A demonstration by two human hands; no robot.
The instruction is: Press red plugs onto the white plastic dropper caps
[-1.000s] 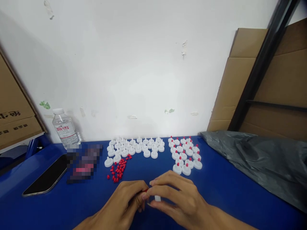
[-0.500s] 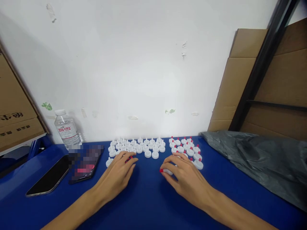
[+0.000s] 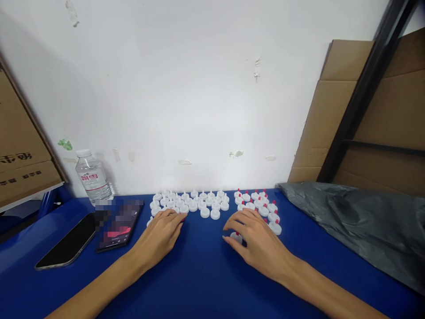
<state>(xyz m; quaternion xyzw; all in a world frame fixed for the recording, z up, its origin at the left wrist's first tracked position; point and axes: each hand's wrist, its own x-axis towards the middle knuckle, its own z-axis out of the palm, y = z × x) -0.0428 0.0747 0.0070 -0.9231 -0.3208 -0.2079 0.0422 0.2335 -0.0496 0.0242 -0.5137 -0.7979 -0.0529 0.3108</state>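
On the blue table (image 3: 206, 274) my left hand (image 3: 162, 232) lies palm down with its fingers stretched over the small red plugs and the near edge of a cluster of plain white caps (image 3: 195, 201). My right hand (image 3: 254, 237) rests palm down at the near edge of a second cluster of white caps with red tips (image 3: 262, 204). Its fingers curl around one red-tipped cap (image 3: 236, 236) that stands on the table. Most of the red plugs are hidden under my left hand.
Two phones lie at the left, a dark one (image 3: 64, 246) and one with a lit screen (image 3: 116, 223). A water bottle (image 3: 91, 175) stands by the wall. A grey plastic bag (image 3: 361, 221) covers the right side. Cardboard boxes (image 3: 20, 155) flank both sides.
A second ago both hands were joined near the front, pressing a red plug onto a white cap. They have since parted and moved away from me: the left to the red plugs, the right setting the cap down by the red-tipped cluster.
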